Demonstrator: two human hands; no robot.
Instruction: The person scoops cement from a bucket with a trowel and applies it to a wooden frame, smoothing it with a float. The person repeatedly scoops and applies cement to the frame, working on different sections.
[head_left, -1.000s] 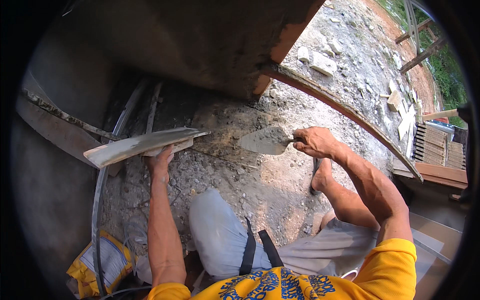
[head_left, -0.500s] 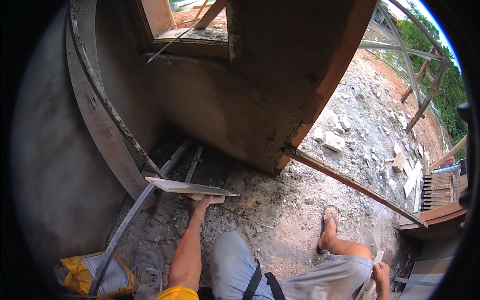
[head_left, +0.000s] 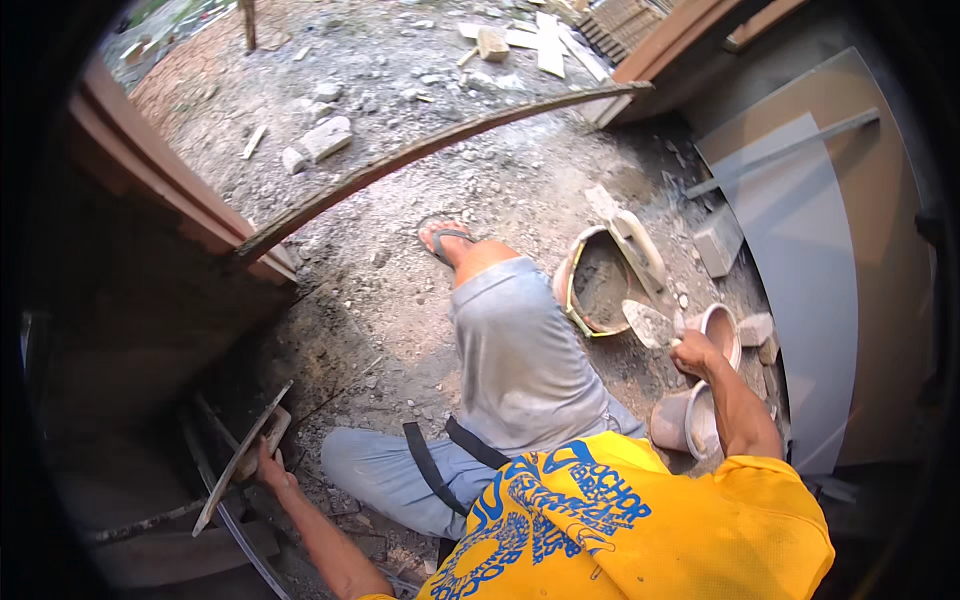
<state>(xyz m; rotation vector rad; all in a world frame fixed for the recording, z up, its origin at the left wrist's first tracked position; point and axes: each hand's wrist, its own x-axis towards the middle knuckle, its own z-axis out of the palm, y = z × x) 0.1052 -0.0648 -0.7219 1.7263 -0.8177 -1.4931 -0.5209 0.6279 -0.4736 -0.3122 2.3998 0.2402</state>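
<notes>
My left hand (head_left: 272,468) is closed round the handle of a plastering hawk (head_left: 238,462), a thin flat board tilted on edge at the lower left. On the right, my right hand (head_left: 696,355) grips a pointed trowel (head_left: 649,325), its blade smeared with grey mortar. That blade is by the near right rim of a round bucket (head_left: 568,290) with grey mortar (head_left: 603,283) inside. A pale float with a handle (head_left: 637,250) leans across the bucket's right side. Two smaller pails (head_left: 722,330), (head_left: 672,420) stand beside and below my right hand, partly hidden by the forearm.
A wooden bar (head_left: 430,140) spans the doorway ahead. Rubble and a broken block (head_left: 326,138) lie beyond it. Large sheets (head_left: 790,270) lean along the right wall, with a block (head_left: 718,241) near them. At the left is a dark wall with a wooden door frame (head_left: 170,180).
The view has swung to the right and down, bringing the buckets into sight. My right hand now has the trowel at the mortar bucket. The hawk, flat before, is now tipped in my left hand.
</notes>
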